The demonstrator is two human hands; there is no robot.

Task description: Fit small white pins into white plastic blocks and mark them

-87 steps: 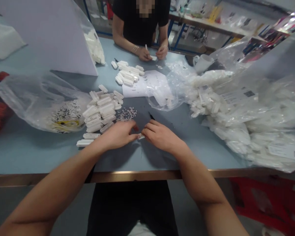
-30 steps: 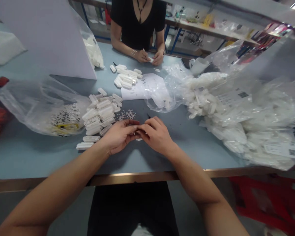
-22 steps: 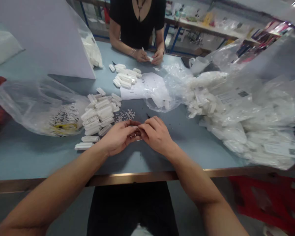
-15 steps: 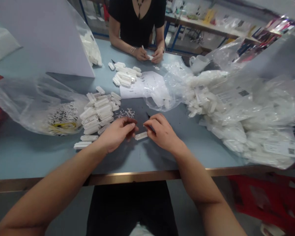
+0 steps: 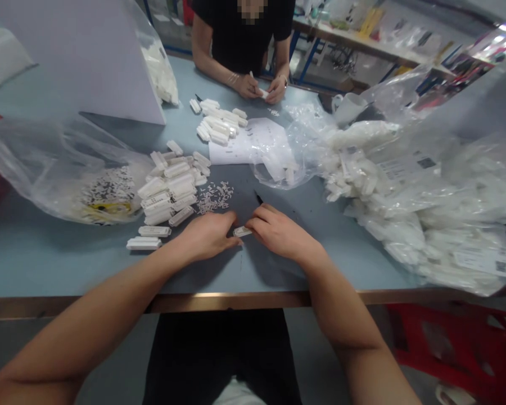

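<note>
A small white plastic piece [image 5: 242, 231] with dark print lies low over the table between my hands. My right hand [image 5: 281, 233] has its fingers closed at the right end of it, and they hide that end. Close to the other end, my left hand [image 5: 211, 235] has thumb and forefinger apart; its other fingers are hidden. Just beyond my left hand are tiny white-and-black bits [image 5: 215, 197], scattered on the table. A heap of similar white plastic pieces [image 5: 172, 183] lies to the left. Behind my right hand is a thin black pointed tool [image 5: 258, 198].
A clear bag [image 5: 59, 191] with small bits and a yellow item lies left. Big bags of white pieces [image 5: 405, 191] fill the right. Printed paper [image 5: 231, 152] and another heap of pieces [image 5: 221, 121] lie ahead. Across the table [image 5: 274, 278], a person [image 5: 244, 50] holds a white piece.
My left hand has come down and closer to the white plastic piece. My right hand has shifted slightly lower onto the piece's right end. The view has tilted a little.
</note>
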